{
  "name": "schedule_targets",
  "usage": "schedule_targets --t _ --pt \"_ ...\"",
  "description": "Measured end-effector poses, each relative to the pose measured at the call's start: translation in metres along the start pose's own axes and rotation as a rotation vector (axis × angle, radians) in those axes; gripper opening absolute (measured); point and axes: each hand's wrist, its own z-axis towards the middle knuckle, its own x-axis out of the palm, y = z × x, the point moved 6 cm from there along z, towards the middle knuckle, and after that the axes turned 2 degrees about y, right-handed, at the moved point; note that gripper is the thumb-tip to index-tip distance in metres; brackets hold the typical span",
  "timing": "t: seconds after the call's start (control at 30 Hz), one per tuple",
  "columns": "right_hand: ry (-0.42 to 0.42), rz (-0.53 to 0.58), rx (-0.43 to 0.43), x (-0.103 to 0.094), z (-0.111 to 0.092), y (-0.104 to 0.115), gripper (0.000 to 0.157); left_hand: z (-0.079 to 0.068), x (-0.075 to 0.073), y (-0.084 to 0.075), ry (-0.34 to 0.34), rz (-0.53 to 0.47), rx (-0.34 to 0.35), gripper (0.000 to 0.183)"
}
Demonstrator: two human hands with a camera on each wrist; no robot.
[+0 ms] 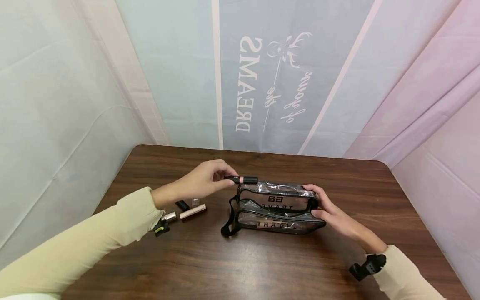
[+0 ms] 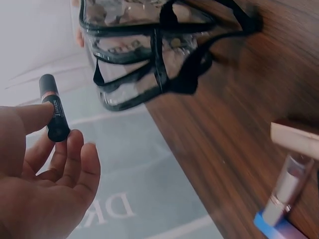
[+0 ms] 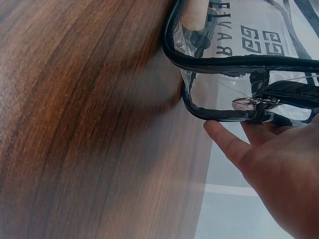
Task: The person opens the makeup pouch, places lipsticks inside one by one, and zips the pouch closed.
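My left hand (image 1: 200, 182) pinches a black lipstick tube (image 1: 249, 180) with a pink band between thumb and fingers, above the near-left top edge of a clear travel bag (image 1: 258, 225). In the left wrist view the lipstick tube (image 2: 54, 107) shows small pale lettering. The bag has black piping, a black strap and printed "TRAVEL" lettering; its top is unzipped and gapes. At the bag's right end my right hand (image 1: 331, 212) grips the edge, thumb in front and fingers behind. Close to that hand, a metal zipper pull (image 3: 256, 102) shows. Inside the bag lies a beige item (image 3: 194, 15).
Left of the bag, under my left forearm, several cosmetics lie on the brown wooden table (image 1: 240, 266): a pale gold tube (image 1: 193, 211), a black item (image 1: 182, 205) and a small clear-capped one (image 1: 196, 202). A printed cloth backdrop (image 1: 187, 83) hangs behind the table.
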Motion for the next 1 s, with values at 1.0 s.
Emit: schedule_targets --t 1.0 --pt "-0.002 -0.029 0.021 -0.005 -0.001 -0.004 0.062 0.051 0.087 -0.031 -0.013 0.182 0.031 0.022"
